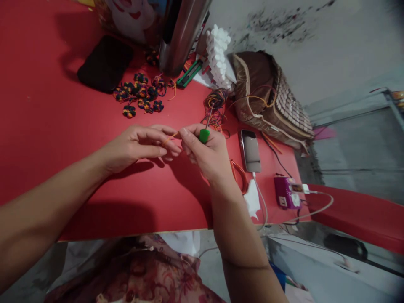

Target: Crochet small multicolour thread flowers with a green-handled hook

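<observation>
- While both your hands work close together above the middle of the table's near half, a short length of orange yarn [171,138] spans the gap between them.
- Right hand [205,149]: your grip is closed around a green-handled tool [204,135], its thin metal shaft aimed toward the table's far edge; thumb and forefinger meet at the yarn's end.
- Left hand [150,143]: fingers lie loosely bent, yarn crossing them; cannot tell whether your grip here pinches it.
- Beyond your right hand, toward the far edge: a tangle of mixed yarn [216,101], dark and orange strands.
- Beyond your left hand: a cluster of small dark, orange and magenta yarn flowers [140,91], with a black pouch [105,63] just beside it, farther to the left.
- Toward the far edge, behind the flowers: a metal cylinder [183,38], a green-edged tool [189,74] beside its base, then a stacked white object [217,54].
- Far right corner: a brown quilted bag [260,92].
- Near the right edge: a phone [250,150], a white cable at its lower end.
- Near right corner: a purple power adapter [285,191] with a plug in it.
</observation>
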Demonstrator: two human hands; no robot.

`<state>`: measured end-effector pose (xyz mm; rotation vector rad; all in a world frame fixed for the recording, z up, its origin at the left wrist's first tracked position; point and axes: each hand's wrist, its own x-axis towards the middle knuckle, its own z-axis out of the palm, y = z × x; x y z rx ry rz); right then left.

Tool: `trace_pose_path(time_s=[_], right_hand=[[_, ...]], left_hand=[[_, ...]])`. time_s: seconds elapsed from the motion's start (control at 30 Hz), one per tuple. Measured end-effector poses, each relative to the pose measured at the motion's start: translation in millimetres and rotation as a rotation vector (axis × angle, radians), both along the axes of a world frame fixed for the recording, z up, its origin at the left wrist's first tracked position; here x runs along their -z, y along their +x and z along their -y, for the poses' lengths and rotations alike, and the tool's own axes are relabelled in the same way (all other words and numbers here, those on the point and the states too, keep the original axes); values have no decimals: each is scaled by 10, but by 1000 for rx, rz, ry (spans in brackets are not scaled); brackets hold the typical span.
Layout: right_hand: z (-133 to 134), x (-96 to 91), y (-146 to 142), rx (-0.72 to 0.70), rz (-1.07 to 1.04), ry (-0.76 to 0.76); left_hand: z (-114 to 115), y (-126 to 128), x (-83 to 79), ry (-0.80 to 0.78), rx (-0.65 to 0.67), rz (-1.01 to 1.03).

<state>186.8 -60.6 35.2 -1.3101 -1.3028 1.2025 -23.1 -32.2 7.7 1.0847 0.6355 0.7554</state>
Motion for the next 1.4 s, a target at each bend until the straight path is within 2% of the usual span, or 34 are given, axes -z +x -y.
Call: trace_pose_path(time_s=[0.2, 0.4, 0.63, 0.87, 1.2, 1.4], right_hand=[[-11, 31, 11, -52, -71, -50], [-17, 51, -7, -121, -123, -158], [-22, 76, -71, -152, -108, -202], [-23, 111, -131, -172, -81, -162], [-16, 87, -96, -144, -116, -220], [-22, 87, -77, -158, -119, -238]], left_hand=[[-32, -33, -48, -126, -61, 195], [-73, -56, -18, -191, -92, 240], [-84, -11, 24, -299, -103, 295], [-72, 26, 31, -321, -137, 327], [-60, 35, -108, -329, -191, 398], [-76, 16, -74, -346, -144, 333]])
